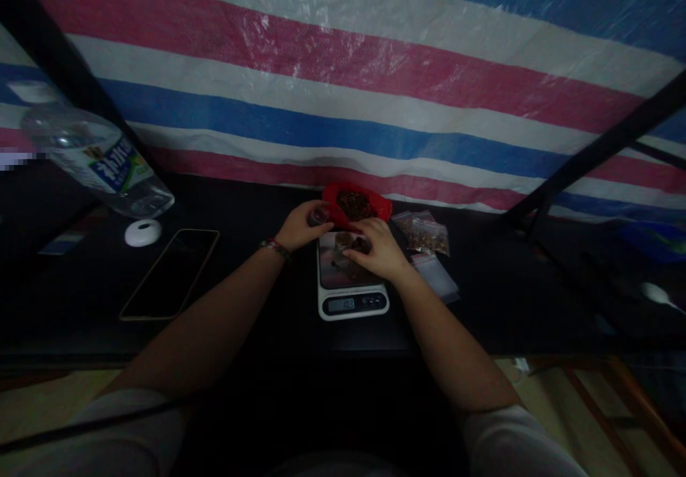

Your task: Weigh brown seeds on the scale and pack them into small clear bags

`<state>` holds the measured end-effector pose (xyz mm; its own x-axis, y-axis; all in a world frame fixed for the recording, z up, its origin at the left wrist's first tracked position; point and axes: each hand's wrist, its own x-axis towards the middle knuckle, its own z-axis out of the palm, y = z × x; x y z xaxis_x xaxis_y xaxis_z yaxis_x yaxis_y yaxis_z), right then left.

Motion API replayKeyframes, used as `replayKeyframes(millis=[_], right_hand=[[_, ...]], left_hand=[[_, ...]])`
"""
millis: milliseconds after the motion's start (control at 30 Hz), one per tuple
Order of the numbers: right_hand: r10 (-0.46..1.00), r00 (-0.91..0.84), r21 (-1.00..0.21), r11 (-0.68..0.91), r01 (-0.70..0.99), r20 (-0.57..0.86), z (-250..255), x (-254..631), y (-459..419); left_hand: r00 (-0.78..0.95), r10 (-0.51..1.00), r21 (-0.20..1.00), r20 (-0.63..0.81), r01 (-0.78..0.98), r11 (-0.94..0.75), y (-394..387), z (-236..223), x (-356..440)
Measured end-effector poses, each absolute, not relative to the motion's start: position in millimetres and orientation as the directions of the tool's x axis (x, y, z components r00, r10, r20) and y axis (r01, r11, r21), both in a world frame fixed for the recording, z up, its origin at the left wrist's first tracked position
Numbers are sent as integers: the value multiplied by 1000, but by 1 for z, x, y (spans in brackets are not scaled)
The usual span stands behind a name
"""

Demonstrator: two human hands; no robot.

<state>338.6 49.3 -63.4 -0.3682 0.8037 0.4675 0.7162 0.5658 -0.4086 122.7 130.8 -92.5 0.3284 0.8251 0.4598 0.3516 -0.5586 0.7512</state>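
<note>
My left hand (299, 228), with a braided bracelet at the wrist, curls around a small round container (320, 214) with a clear-looking top. Over the scale's plate, my right hand (381, 252) has thumb and fingers around a small dark round thing (361, 245), too dim to name. Beside it on the plate stands a small clear jar (341, 243) with brown contents. The white digital scale (354, 314) lies below my hands, its display lit. Just behind the scale a red bag (381, 207) stands open, full of small brown pieces (354, 204).
Right of the scale lie zip bags of brown bits (426, 234) and clear zip bags (436, 277). To the left are a phone (170, 275), a white rounded case (143, 233) and a large plastic bottle (99, 156). A striped sheet (343, 91) hangs behind the black table (257, 334).
</note>
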Motion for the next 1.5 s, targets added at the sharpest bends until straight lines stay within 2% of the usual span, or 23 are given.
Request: replayKeyframes(millis=[200,367,567,700,800,900,1067,1300,1500], right_hand=[[830,-364,-408,533,741,423,-72,330,55],[818,-366,-393,545,741,444,-72,329,58],[809,-180,-510,508,694,560,-66,336,56],[819,-78,-617,487,619,568,-67,336,53],[824,-30,-656,472,589,565,-66,332,48],[800,-69,-601,501,623,596,-63,330,44],[726,-257,-484,638,599,639,-59,331,42],[729,-265,-521,652,550,631,-59,332,40],[664,-340,-430,715,552,666,-54,329,36]], left_hand=[[347,816,737,463,360,-572,131,-94,124],[397,781,704,483,354,-615,130,-94,123],[501,693,515,519,464,-721,124,-82,121],[609,627,359,486,515,-779,112,-69,124],[626,607,297,489,535,-791,102,-62,129],[615,613,266,495,565,-781,93,-59,133],[591,644,258,485,607,-751,86,-57,137],[566,646,268,512,609,-746,86,-58,136],[564,621,288,544,570,-769,84,-62,139]])
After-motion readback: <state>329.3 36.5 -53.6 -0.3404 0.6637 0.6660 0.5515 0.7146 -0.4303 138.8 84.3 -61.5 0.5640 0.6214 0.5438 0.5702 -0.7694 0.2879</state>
